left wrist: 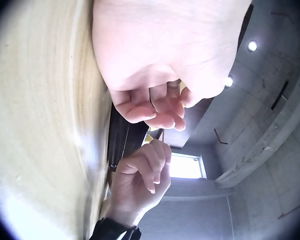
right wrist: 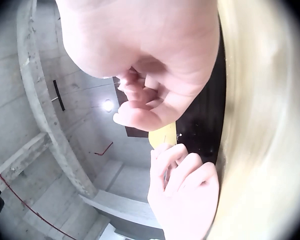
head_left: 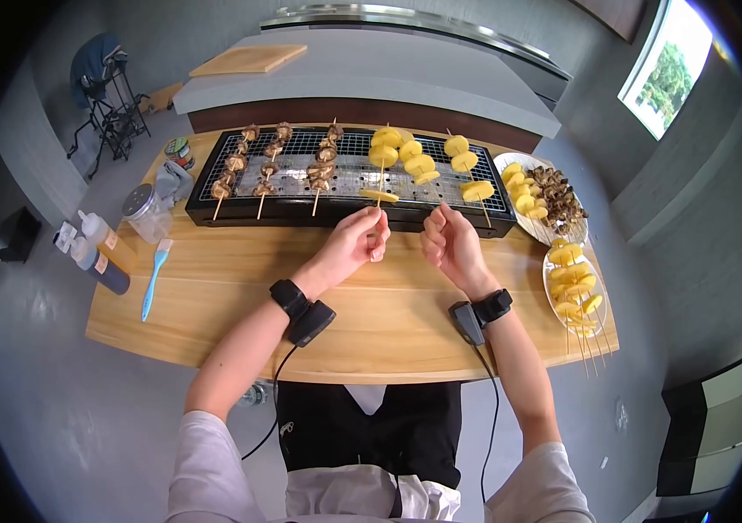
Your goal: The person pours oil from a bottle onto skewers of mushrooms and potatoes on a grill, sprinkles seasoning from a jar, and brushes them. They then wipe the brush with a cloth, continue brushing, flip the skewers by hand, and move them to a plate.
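On the black grill (head_left: pixel 349 213) lie skewers of mushrooms and of yellow potato slices. My left hand (head_left: pixel 349 248) pinches the lower end of a potato skewer (head_left: pixel 382 155), whose lowest slice sits just above the fingertips. Beside it, my right hand (head_left: pixel 456 248) pinches the stick end of the neighbouring potato skewer (head_left: pixel 420 165). A third potato skewer (head_left: pixel 464 161) lies to the right, untouched. Three mushroom skewers (head_left: pixel 321 172) lie on the left half of the grate. In the left wrist view the fingers of my left hand (left wrist: pixel 157 75) are curled; its grip is partly hidden.
On the right stand a plate (head_left: pixel 510 160) with potato slices and browned pieces, and another plate (head_left: pixel 551 283) with potato skewers. At left are squeeze bottles (head_left: pixel 102 266), a clear jar (head_left: pixel 149 218), a blue brush (head_left: pixel 153 283) and a small can (head_left: pixel 178 152). Cables hang from both wrists.
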The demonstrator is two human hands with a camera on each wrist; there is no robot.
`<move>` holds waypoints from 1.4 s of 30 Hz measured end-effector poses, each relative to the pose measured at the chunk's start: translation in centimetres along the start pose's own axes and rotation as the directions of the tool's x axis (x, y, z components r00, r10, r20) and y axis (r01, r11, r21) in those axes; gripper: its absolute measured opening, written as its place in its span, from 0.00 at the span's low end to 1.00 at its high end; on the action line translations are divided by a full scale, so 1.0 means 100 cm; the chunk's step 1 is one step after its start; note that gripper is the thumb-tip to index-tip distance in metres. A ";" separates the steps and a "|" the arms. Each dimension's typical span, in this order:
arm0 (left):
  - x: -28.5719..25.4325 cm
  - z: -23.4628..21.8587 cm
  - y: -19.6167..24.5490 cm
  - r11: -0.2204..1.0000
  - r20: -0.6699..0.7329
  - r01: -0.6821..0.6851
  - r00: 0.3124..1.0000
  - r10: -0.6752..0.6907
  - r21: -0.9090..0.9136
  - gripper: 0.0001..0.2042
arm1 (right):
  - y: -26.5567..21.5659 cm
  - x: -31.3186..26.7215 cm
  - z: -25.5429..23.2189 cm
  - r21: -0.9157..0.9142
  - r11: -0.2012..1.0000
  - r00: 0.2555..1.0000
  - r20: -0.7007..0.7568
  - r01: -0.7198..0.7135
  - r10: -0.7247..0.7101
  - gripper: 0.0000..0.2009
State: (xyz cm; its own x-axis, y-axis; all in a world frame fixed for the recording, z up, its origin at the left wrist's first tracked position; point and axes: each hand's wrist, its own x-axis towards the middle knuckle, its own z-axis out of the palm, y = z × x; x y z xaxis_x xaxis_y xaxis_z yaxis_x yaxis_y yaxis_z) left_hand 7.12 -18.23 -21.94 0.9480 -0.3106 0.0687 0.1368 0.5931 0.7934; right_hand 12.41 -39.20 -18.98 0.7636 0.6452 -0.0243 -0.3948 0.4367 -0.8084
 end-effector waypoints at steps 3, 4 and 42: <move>-0.001 0.001 0.001 1.000 0.012 -0.020 1.000 0.020 0.011 0.10 | -0.001 -0.003 0.005 -0.016 0.999 0.999 -0.016 0.029 -0.029 0.17; -0.002 0.002 0.002 1.000 0.014 -0.022 1.000 0.022 0.010 0.10 | -0.004 -0.003 0.004 -0.017 0.999 1.000 -0.015 0.027 -0.028 0.17; -0.037 -0.017 0.032 0.994 -0.210 0.073 0.974 -0.088 -0.078 0.24 | 0.009 -0.011 0.019 -0.065 0.998 0.998 -0.057 -0.018 0.015 0.16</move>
State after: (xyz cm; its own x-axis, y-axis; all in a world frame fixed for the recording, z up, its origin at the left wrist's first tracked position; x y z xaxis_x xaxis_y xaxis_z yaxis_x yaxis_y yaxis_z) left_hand 4.58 -13.92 -20.75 0.9713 -0.1987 -0.1304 0.2281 0.6250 0.7465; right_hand 10.22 -38.31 -18.56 0.7858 0.6146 -0.0699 -0.3746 0.3829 -0.8444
